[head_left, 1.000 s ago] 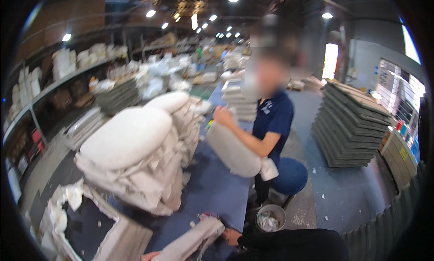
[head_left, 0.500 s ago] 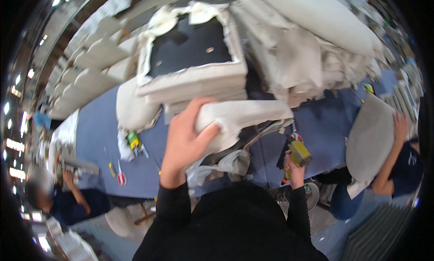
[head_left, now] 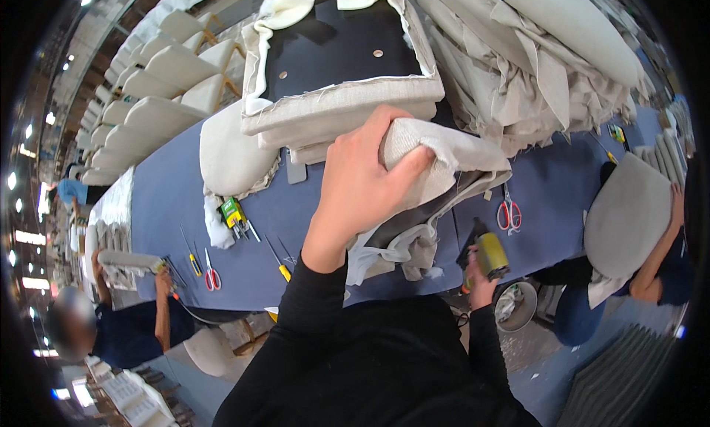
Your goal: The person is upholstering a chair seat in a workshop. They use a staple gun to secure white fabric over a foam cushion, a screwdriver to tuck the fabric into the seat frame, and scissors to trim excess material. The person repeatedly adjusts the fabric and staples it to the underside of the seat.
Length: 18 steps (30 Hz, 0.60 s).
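Note:
My left hand point(head_left: 364, 177) is closed on the near corner of a padded chair piece point(head_left: 470, 150) covered in light beige fabric, thumb on top. The piece is tilted over the table, its dark underside and loose cloth point(head_left: 410, 246) showing below. In my right hand point(head_left: 482, 285) is a yellow and black staple gun point(head_left: 491, 254), held at the table's front edge, apart from the piece. Red-handled scissors point(head_left: 509, 214) lie just beyond the gun. Behind the piece rises a stack of padded seats point(head_left: 344, 105), the top one showing its black underside.
A heap of beige fabric covers point(head_left: 518, 79) fills the back right of the blue table point(head_left: 166, 183). At left lie a green-yellow box point(head_left: 233, 214), more scissors point(head_left: 212, 273) and screwdrivers. One person works at each side. A bucket point(head_left: 518, 305) stands below the table.
My left hand and the padded piece have moved right and slightly away from me. The view has shifted, uncovering the scissors near the staple gun. The right hand still holds the gun.

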Motion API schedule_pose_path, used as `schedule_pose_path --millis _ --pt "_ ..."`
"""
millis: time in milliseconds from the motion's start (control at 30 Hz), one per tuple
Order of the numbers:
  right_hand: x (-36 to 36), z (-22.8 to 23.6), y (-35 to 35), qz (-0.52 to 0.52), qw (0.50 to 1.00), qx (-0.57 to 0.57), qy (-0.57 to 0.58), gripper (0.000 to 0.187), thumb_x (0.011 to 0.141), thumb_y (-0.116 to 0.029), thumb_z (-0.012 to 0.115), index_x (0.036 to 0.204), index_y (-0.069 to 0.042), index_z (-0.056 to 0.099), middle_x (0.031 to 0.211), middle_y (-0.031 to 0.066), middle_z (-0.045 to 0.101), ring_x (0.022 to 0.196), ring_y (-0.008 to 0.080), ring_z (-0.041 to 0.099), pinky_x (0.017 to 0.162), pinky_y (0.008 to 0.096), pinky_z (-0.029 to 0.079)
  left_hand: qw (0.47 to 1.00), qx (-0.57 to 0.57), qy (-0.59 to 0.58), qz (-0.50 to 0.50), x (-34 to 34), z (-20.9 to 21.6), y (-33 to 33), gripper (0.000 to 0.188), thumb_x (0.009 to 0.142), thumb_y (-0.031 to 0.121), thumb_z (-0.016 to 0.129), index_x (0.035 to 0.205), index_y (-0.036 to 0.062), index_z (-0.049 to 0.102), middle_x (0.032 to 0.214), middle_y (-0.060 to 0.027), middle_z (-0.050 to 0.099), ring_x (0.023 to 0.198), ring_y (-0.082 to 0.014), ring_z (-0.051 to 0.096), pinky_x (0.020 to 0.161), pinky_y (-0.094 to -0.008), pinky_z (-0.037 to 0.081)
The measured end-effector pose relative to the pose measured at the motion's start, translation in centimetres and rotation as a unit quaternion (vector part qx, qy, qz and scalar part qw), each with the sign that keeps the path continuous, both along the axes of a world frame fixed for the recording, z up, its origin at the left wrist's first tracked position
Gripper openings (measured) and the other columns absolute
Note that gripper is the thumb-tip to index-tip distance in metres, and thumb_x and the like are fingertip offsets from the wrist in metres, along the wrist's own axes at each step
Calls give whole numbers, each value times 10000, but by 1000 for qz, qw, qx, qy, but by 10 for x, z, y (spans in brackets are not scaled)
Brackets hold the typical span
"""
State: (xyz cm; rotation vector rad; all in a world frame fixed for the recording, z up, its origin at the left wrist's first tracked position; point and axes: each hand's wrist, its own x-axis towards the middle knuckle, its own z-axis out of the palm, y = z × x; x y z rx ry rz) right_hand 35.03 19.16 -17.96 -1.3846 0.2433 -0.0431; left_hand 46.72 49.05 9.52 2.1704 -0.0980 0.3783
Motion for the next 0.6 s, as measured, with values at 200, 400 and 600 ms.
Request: schedule_pose_path --millis 200,400,600 --pt "6 23 19 -156 984 -79 -12 220 1028 -156 755 1220 -51 731 1060 20 722 906 120 672 741 299 514 999 -21 -26 -20 11 -7 17 361 892 262 787 1180 58 712 979 -175 794 943 -342 793 844 -392 582" --pt "-8 90 39 -110 894 -413 -138 212 920 -127 793 1118 -53 774 997 126 772 912 235 762 782 341 572 997 -52 -37 -53 -9 -15 34 435 824 338 838 1145 82 697 973 -175 786 929 -412 761 831 -468 584" --pt "-17 231 66 -21 796 -502 -338 261 852 -183 821 1060 -34 769 806 79 745 679 242 715 673 350 545 991 -9 -75 -108 -43 -15 32 468 769 329 860 1156 116 704 995 -126 767 854 -382 730 799 -443 559"
